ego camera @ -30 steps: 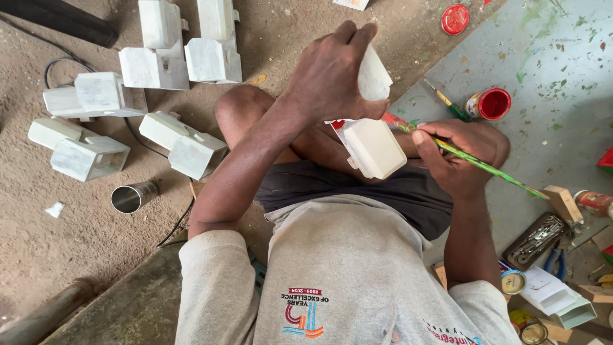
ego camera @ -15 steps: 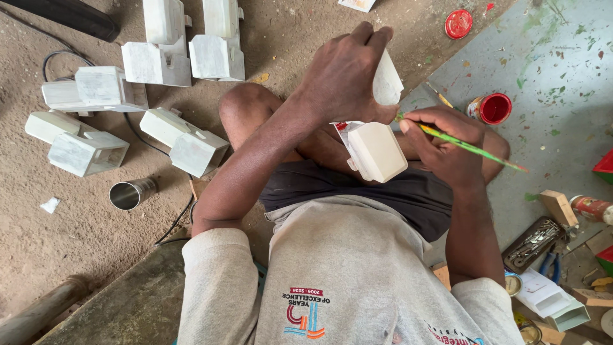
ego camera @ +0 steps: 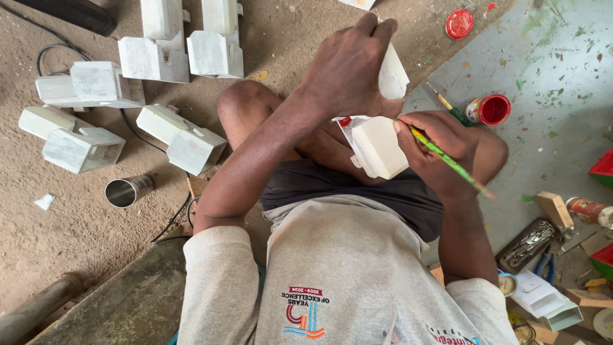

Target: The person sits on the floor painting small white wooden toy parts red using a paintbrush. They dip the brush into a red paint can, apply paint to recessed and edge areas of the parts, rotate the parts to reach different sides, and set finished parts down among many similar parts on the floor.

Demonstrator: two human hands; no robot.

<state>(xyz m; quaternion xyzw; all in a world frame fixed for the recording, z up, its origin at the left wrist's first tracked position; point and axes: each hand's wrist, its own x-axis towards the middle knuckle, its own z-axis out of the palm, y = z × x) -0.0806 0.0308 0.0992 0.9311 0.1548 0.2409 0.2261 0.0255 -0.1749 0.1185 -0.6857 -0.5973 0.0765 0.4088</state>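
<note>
Shifted since earlier: green paintbrush [ego camera: 450, 161] drawn closer, tip now at white block's [ego camera: 377, 145] right edge. Left hand [ego camera: 348, 70] fingers clenched on block top, over lap; right hand [ego camera: 440, 150] fingers grasping brush, shaft slanting down-right. Red paint pot [ego camera: 490, 109] just right.

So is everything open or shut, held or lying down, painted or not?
White wooden piece: held up in the left hand, a little red at one corner.
Paintbrush: gripped in the right hand, tip at the piece.
Red paint pot: open, upright.
Red lid: off, lying flat.
Metal cup: tipped on its side.
Other white pieces: on the ground, unpainted.
</note>
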